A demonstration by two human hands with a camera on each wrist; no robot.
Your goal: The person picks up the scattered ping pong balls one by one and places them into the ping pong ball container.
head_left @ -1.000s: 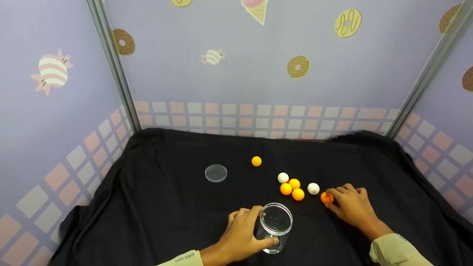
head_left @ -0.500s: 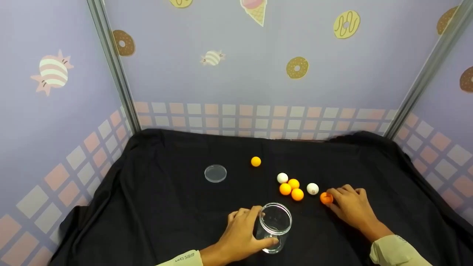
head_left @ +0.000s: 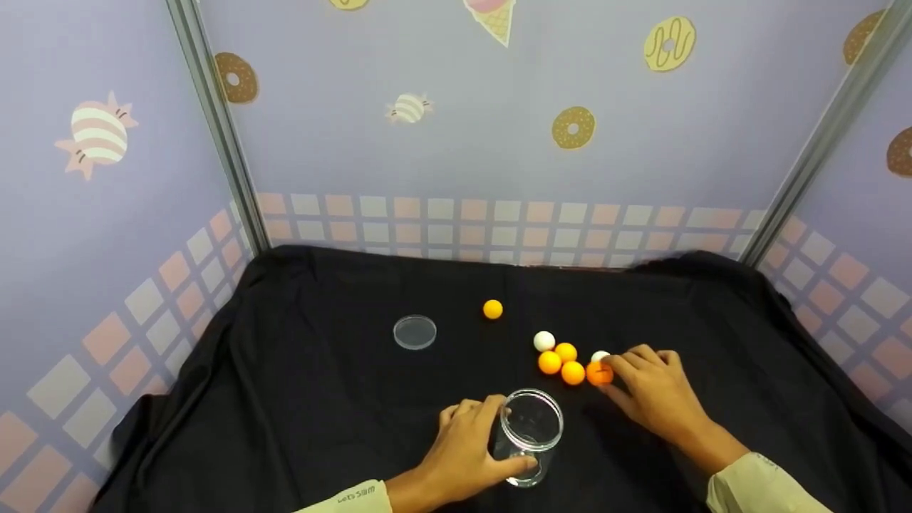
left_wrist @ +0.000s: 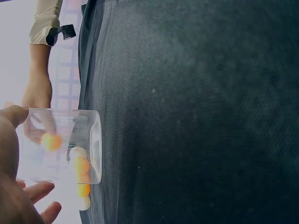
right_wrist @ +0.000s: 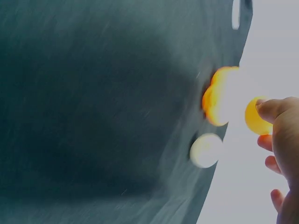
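Note:
My left hand (head_left: 467,445) grips a clear, round plastic jar (head_left: 531,434) standing upright with its mouth open; nothing shows inside it in the head view. Between thumb and fingers, my right hand (head_left: 659,392) pinches an orange ping-pong ball (head_left: 599,373), lifted off the cloth in the right wrist view. Just behind that ball, a white ball (right_wrist: 206,150) is partly covered in the head view. To the left lies a cluster of several balls: orange balls (head_left: 550,363) and one white ball (head_left: 544,341). Farther back a single orange ball (head_left: 492,309) sits alone.
A clear round lid (head_left: 415,333) lies flat at the back left. Black cloth (head_left: 342,399) covers the table, with folds along its sides. Patterned walls (head_left: 456,142) enclose the back and both sides.
My right hand has picked up the orange ball and moved it left, in front of the nearby white ball. The left hand and jar have stayed in place.

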